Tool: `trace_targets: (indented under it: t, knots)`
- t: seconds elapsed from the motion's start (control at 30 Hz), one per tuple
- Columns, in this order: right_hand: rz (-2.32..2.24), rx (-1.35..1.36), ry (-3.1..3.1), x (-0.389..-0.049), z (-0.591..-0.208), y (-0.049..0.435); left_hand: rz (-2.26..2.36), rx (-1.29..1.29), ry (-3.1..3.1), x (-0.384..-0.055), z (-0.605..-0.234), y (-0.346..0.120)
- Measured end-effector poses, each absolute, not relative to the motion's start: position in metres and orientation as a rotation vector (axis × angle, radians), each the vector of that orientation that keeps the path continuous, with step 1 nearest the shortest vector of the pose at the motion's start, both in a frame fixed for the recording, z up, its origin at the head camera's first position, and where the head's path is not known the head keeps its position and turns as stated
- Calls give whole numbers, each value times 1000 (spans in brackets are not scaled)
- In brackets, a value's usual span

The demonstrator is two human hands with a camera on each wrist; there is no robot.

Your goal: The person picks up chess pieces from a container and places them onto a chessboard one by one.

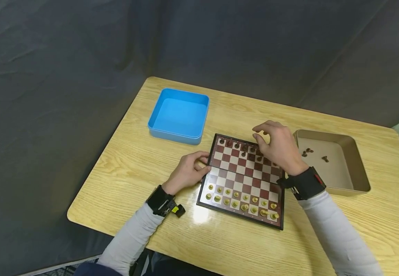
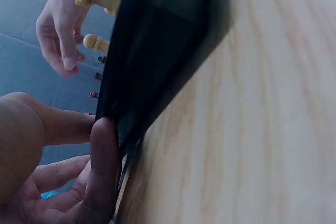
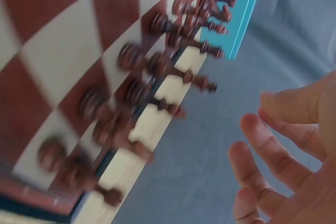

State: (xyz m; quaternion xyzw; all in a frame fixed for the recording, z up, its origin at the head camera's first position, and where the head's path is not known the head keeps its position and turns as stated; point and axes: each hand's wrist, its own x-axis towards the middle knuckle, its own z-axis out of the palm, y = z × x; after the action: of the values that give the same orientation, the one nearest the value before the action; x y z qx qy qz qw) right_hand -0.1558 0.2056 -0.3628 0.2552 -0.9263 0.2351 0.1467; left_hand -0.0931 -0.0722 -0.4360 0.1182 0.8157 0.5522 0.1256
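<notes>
A folding chessboard [image 1: 232, 167] with red and white squares lies on the table. My left hand [image 1: 187, 170] grips its left edge near the fold; in the left wrist view, the thumb and a finger [image 2: 105, 153] pinch the black rim. Cream chess pieces [image 1: 235, 204] stand in two rows on the near half. Dark brown chess pieces [image 3: 181, 40] stand along the far side, partly hidden by my right hand [image 1: 278, 145] in the head view. That hand hovers over the board's far right part, fingers loosely bent, nothing between thumb and fingertips [image 3: 253, 124].
To the right, a tan box [image 1: 337, 174] holds several loose dark chess pieces [image 1: 325, 158]. A blue box [image 1: 182, 115] with nothing in it stands at the back left. Dark cloth [image 1: 220, 50] hangs behind the wooden table [image 1: 123, 176].
</notes>
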Motion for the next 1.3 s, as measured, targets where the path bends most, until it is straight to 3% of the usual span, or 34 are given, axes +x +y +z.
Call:
trace_targets:
  t: [1.3]
  knots:
    - [629,294,-2793,-125,-372,355,1606,340,2371,-93,-436,-73]
